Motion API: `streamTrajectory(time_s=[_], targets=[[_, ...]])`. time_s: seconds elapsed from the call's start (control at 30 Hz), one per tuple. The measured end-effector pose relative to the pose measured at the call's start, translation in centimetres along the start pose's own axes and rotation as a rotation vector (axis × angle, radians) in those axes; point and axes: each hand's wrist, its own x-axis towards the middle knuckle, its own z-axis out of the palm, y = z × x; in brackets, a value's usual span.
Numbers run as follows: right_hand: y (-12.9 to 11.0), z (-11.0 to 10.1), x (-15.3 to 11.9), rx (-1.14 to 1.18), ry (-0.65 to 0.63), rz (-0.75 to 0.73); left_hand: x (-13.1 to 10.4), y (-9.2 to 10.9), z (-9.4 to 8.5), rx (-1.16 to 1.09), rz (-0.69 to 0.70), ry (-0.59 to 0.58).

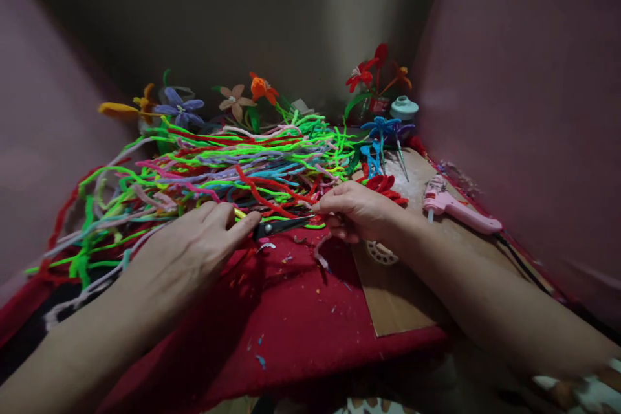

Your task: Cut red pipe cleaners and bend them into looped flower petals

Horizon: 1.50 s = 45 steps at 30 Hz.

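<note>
My left hand [206,236] is closed around a pair of scissors [284,226], with a bit of yellow handle showing by the thumb. The dark blades point right, toward my right hand [352,210]. Thumb and fingers of my right hand are pinched together at the blade tips; what they hold is too small to make out. Just behind both hands spreads a big heap of pipe cleaners [233,165] in green, red, lilac, pink and blue. A bent red pipe cleaner [257,189] lies nearest the blades. Below my right fingers is a short pale pink piece [320,253].
Red cloth [310,310] with scattered clippings covers the table. At right, a pink glue gun [460,213] with a black cord lies on a cardboard sheet [398,310]. Pipe-cleaner flowers [179,107] and a pale blue jar [403,108] line the back. Pink walls flank both sides.
</note>
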Motion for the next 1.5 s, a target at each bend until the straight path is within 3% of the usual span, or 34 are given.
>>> streamTrajectory(time_s=[0.47,0.97,1.3,1.5], targets=[[0.1,0.2,0.0,0.055,-0.017,0.034,-0.2,0.4,0.9,-0.129,0.018,-0.004],[0.1,-0.1,0.1,0.169,-0.112,0.177,-0.4,0.3,2.6,-0.131,0.109,0.22],[0.1,0.1,0.0,0.173,-0.124,0.179,0.3,0.6,1.9,-0.146,0.068,0.088],[0.2,0.2,0.1,0.186,-0.126,0.165,0.3,1.1,1.1,0.0,0.123,0.219]])
